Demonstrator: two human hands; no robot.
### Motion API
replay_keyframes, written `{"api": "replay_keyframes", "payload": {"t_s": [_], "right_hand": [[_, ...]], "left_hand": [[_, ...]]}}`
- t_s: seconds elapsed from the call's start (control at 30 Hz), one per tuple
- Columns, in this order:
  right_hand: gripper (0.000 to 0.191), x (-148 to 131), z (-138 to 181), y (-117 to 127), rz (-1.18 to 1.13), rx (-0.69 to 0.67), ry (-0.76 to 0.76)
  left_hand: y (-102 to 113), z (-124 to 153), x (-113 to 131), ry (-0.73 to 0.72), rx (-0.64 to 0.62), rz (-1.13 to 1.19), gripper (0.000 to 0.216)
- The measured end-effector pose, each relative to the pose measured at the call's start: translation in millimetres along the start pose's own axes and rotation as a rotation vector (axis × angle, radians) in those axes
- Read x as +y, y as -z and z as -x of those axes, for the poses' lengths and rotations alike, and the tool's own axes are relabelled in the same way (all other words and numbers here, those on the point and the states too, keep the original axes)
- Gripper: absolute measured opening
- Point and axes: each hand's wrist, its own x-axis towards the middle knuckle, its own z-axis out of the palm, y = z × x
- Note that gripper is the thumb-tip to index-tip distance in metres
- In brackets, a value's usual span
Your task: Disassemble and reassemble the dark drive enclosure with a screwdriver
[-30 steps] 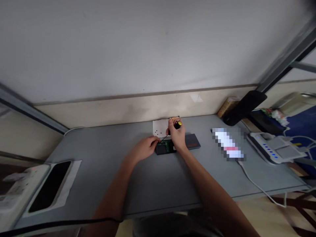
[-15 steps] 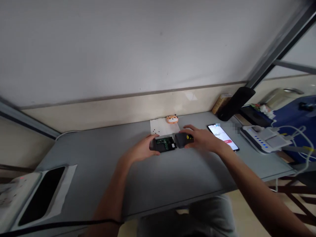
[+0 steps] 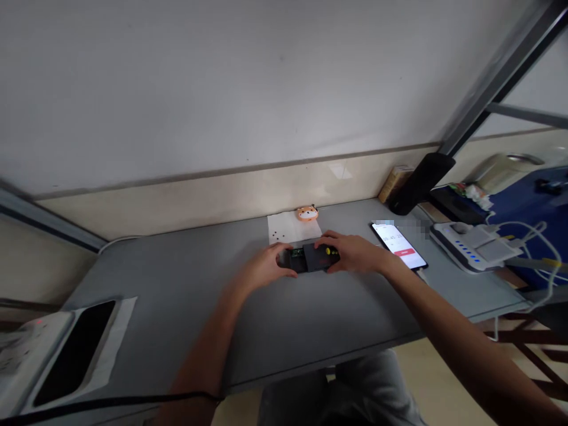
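My left hand (image 3: 273,261) is closed on the left end of a black device tray with a green circuit board (image 3: 297,253). From the right, my right hand (image 3: 346,251) grips a dark grey cover with yellow buttons (image 3: 316,258). The cover overlaps the right part of the tray, and a strip of board still shows at the left. Just behind them lies a white paper sheet (image 3: 293,226) with several tiny dark screws (image 3: 277,235) on it. An orange and white animal-faced case (image 3: 307,213) rests at the sheet's back edge.
A lit phone (image 3: 399,244) lies right of my hands on the grey table (image 3: 186,307). Farther right are a black cylinder (image 3: 421,183), a small box (image 3: 394,180) and a white power strip with cables (image 3: 477,245). At the left sits a dark-screened device (image 3: 77,352).
The grey cover has moved left over the tray, hiding most of the circuit board. My two hands are closer together.
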Motion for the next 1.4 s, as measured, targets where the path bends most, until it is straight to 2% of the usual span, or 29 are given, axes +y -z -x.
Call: {"api": "replay_keyframes", "payload": {"t_s": [0.17,0.23,0.27,0.33,0.37,0.43,0.5,0.57,0.63,0.73,0.83,1.07,1.23,1.4], "right_hand": [[0.053,-11.4,-5.8,-18.1,0.009,0.071,0.068],[0.045,-15.9,-9.6,-17.2,-0.065,0.102,0.122],[0.038,-18.0,-11.7,-15.1,-0.136,0.162,0.170],[0.022,-21.3,-17.0,-9.1,-0.336,0.392,0.252],[0.023,-22.2,-20.3,-5.7,-0.459,0.538,0.255],[0.039,-21.5,-28.9,-0.8,-0.720,0.796,0.172],[0.057,-17.4,-39.8,-0.8,-0.952,0.921,0.019],[0.068,-10.9,-51.6,-7.8,-1.090,0.930,-0.129],[0.067,-4.0,-62.1,-19.9,-1.137,0.877,-0.228],[0.066,3.5,-71.6,-38.5,-1.132,0.807,-0.218],[0.065,5.2,-73.5,-46.7,-1.080,0.769,-0.205],[0.066,-2.9,-71.8,-42.2,-1.078,0.662,-0.198],[0.064,0.7,-70.5,-39.7,-1.213,0.715,-0.239],[0.057,1.8,-60.0,-26.6,-1.393,0.782,-0.252]], "left_hand": [[-7.3,-2.6,-1.8,-0.043,0.075,-0.097,0.082],[-9.2,-3.6,-4.8,-0.061,0.082,-0.108,0.088],[-10.1,-4.0,-6.5,-0.083,0.092,-0.114,0.089],[-12.4,-4.8,-10.0,-0.172,0.123,-0.138,0.085],[-13.9,-5.2,-11.5,-0.232,0.144,-0.153,0.081],[-17.1,-5.7,-13.9,-0.334,0.176,-0.180,0.071],[-20.0,-5.5,-14.9,-0.379,0.200,-0.205,0.062],[-21.5,-4.4,-14.9,-0.389,0.218,-0.228,0.058],[-21.3,-2.7,-14.1,-0.399,0.228,-0.256,0.056],[-18.3,-0.6,-12.5,-0.419,0.222,-0.295,0.051],[-13.7,0.3,-11.6,-0.437,0.212,-0.318,0.042],[-5.3,1.0,-10.7,-0.410,0.199,-0.287,0.035],[-5.8,-1.0,-8.7,-0.296,0.193,-0.091,0.037],[-11.9,-4.5,-11.3,-0.173,0.227,-0.002,0.050]]}}
